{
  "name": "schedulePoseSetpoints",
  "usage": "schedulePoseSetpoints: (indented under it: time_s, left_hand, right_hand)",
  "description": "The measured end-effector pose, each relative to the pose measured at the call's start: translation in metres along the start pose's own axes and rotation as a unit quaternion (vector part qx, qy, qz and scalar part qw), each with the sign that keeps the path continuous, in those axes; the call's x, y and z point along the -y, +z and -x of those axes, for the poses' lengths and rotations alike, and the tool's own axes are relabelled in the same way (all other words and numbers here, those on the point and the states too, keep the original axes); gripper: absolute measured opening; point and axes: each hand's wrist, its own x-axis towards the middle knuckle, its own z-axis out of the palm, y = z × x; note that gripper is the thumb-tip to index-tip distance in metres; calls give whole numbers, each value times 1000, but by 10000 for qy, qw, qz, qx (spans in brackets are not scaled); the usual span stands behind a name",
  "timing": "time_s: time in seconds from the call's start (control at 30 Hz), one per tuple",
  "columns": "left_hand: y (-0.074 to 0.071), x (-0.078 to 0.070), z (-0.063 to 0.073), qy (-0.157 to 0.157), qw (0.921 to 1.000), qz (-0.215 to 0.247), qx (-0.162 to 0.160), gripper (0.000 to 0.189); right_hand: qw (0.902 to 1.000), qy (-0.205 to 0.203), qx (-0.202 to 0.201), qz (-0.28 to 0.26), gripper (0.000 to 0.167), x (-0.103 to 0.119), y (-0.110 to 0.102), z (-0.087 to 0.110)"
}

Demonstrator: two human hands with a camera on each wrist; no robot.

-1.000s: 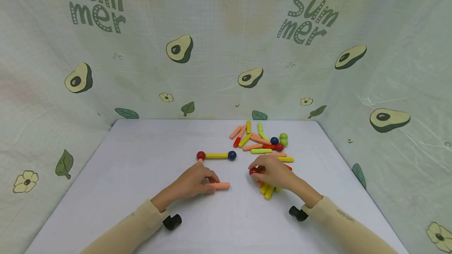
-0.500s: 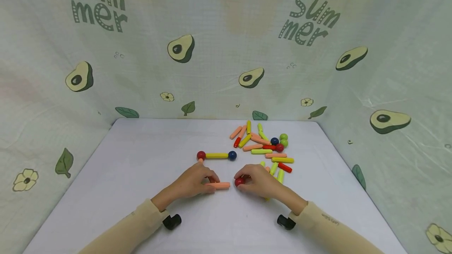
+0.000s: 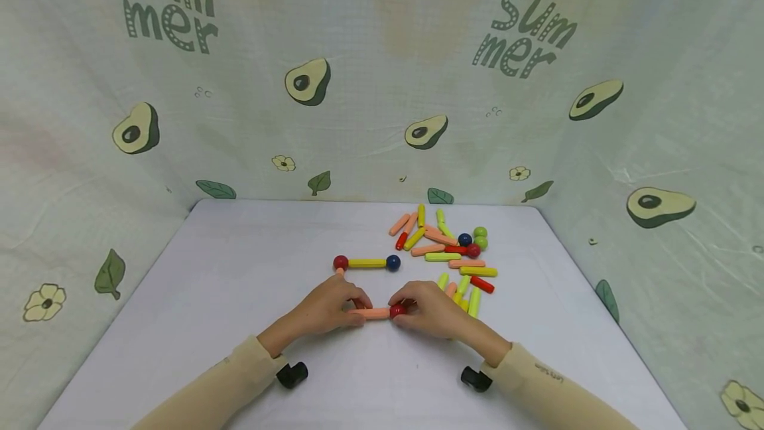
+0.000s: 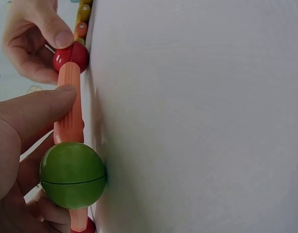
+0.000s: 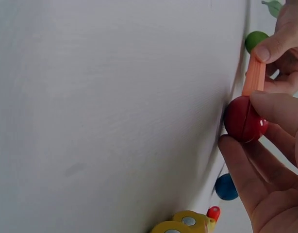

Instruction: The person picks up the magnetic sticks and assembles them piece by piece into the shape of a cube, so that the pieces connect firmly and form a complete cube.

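Observation:
My left hand [image 3: 330,307] pinches an orange stick [image 4: 69,104] between thumb and fingers. A green ball [image 4: 73,175] sits at the stick's near end in the left wrist view; in the head view the hand hides it. At the other end, my right hand [image 3: 431,309] grips a red ball [image 5: 245,119], which meets the stick's tip. Behind the hands, a yellow stick [image 3: 367,263] joins a second red ball [image 3: 341,263] and a blue ball [image 3: 392,262]. Another orange stick [image 4: 79,219] runs from the green ball toward that second red ball.
Loose sticks lie behind and beside the right hand, including a yellow stick [image 3: 479,271] and a red stick [image 3: 482,285]. Farther back are green balls [image 3: 480,242], a dark blue ball [image 3: 465,239] and a red ball [image 3: 473,250]. A printed cloth [image 3: 358,151] hangs behind the white table [image 3: 251,237].
My right hand has moved left from the loose sticks, carrying the red ball to the orange stick's end. The left hand has stayed in place, holding the stick.

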Motion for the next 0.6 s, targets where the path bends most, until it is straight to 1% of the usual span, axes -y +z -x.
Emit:
schedulePoseSetpoints:
  time_s: [0.3, 0.43, 0.6]
  left_hand:
    - [-2, -2, 1, -156, 9999, -2, 71, 19]
    - [-4, -2, 2, -242, 9997, -16, 102, 21]
    - [-2, 0, 2, -221, 9997, -18, 140, 21]
  right_hand:
    - [10000, -39, 2, 62, 24, -1, 1, 1]
    - [9999, 24, 4, 107, 24, -2, 1, 2]
    - [9999, 33, 73, 105, 26, -2, -3, 3]
